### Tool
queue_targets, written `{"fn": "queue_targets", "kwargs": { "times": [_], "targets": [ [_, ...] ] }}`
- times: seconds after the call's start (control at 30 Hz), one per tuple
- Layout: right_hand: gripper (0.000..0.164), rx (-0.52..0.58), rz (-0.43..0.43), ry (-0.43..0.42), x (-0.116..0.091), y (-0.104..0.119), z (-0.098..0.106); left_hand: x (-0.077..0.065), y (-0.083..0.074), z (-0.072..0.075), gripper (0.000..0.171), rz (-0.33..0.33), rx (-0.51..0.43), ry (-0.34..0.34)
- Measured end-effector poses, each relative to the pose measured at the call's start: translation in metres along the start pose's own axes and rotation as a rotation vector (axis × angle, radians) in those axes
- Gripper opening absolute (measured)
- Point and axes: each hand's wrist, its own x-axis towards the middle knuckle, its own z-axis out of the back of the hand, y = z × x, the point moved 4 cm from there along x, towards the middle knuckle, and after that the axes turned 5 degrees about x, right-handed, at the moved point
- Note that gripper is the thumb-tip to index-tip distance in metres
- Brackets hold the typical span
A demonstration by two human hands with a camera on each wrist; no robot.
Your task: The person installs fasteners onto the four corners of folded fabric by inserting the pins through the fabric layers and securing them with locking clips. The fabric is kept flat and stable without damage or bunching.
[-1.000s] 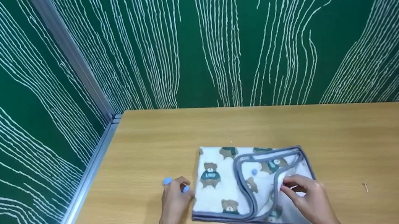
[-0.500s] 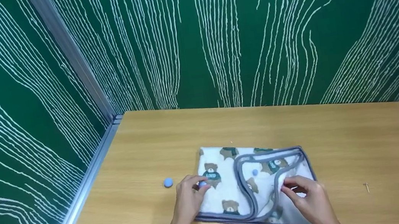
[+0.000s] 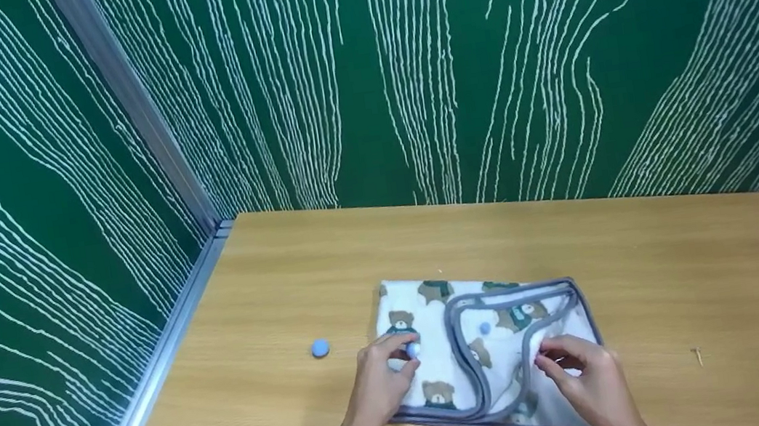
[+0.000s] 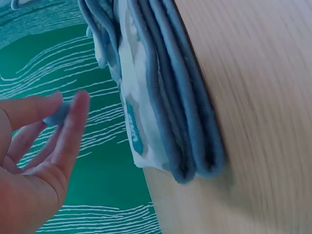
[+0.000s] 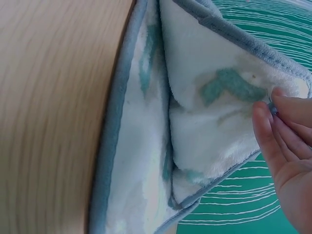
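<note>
A folded white fleece blanket (image 3: 434, 352) with teddy bears and grey-blue edging lies on the table. Over its left part, my left hand (image 3: 381, 378) pinches a small round blue cap (image 4: 57, 115) between thumb and fingertips. The right hand (image 3: 588, 376) is at the turned-back flap on the blanket's right. In the right wrist view its thumb and forefinger pinch a small bluish-grey piece (image 5: 272, 107) close against the white fleece; I cannot tell what this piece is. One more blue cap (image 3: 485, 328) sits on the flap between the hands.
Another round blue cap (image 3: 320, 347) lies on the wooden table (image 3: 271, 278), left of the blanket. To the right is a small thin gold-coloured pin-like piece (image 3: 697, 356). Green panels (image 3: 362, 83) with white wavy lines stand behind and at the sides.
My left hand has carried its blue cap rightward from beside the blanket to above its left part, leaving the other cap on the table. The right hand stays at the flap.
</note>
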Motion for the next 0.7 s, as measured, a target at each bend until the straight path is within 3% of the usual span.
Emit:
{"fn": "queue_targets", "kwargs": {
  "times": [0.3, 0.53, 0.7],
  "targets": [
    [0.027, -0.004, 0.007, 0.000, 0.000, 0.001, 0.000, 0.002, -0.012, -0.016, 0.031, 0.001, -0.031, 0.052],
    [0.027, 0.019, 0.016, -0.003, -0.001, 0.001, 0.000, 0.005, -0.021, -0.023, 0.030, -0.062, -0.039, 0.047],
    [0.029, 0.015, -0.019, -0.010, -0.003, -0.002, 0.000, 0.006, -0.025, -0.029, 0.029, -0.049, -0.046, 0.058]
  ]
}}
